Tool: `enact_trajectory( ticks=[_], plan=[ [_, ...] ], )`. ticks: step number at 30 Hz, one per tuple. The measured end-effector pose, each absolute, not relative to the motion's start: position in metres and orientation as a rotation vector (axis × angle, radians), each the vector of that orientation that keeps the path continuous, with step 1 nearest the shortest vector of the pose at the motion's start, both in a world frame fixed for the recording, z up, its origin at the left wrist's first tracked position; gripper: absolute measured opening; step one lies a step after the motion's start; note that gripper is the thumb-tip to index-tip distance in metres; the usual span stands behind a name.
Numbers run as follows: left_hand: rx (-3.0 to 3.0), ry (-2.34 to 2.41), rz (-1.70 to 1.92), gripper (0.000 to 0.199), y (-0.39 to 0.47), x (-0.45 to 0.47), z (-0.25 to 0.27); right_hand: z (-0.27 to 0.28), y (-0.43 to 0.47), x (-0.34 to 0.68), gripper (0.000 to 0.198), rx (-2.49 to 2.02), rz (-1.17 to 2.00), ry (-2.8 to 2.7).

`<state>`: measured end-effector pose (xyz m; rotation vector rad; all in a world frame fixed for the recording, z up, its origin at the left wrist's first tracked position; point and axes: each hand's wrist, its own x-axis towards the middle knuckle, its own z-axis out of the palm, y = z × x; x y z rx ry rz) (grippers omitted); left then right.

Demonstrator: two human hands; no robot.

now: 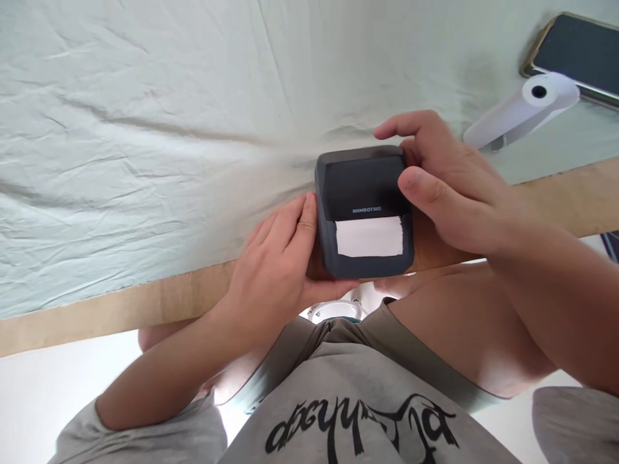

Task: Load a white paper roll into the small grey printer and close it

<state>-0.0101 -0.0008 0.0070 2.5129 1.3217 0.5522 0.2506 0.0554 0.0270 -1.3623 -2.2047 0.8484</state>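
Note:
A dark label printer (365, 187) marked NIIMBOT sits at the table's front edge, tilted slightly. From its slot lies a short piece of white paper (370, 236) with ragged side edges. My left hand (278, 258) presses along the printer's left side, its thumb stretched under the front edge. On the other side, my right hand (452, 180) grips the upper right corner, with the thumb on the lid's edge and the index finger lifted off behind. Parts of the right fingers are hidden behind the printer and hand.
On the pale green cloth (169, 96), a white paper roll (512, 113) lies right of my right hand, its end loose. Beyond it is a dark phone (580, 51) in a case. A bare wooden strip (120, 303) borders the table near my lap.

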Motion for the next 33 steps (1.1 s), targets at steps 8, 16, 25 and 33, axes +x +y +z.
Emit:
enact_trajectory(
  ticks=[8, 16, 25, 33],
  plan=[
    [2.459, 1.302, 0.554, 0.095, 0.000, -0.011, 0.010, 0.025, 0.062, 0.262, 0.086, -1.261, 0.943, -2.256],
    [2.477, 1.318, 0.523, 0.100, 0.001, -0.010, 0.010, 0.053, 0.056, 0.257, 0.056, -1.376, 0.789, -2.121],
    [2.616, 1.302, 0.521, 0.099, 0.000, -0.011, 0.007, 0.064, 0.062, 0.228, 0.029, -1.510, 0.562, -1.976],
    [2.669, 1.260, 0.542, 0.096, 0.000, -0.012, 0.008, 0.066, 0.081, 0.216, 0.020, -1.680, 0.569, -2.507]
  ],
)
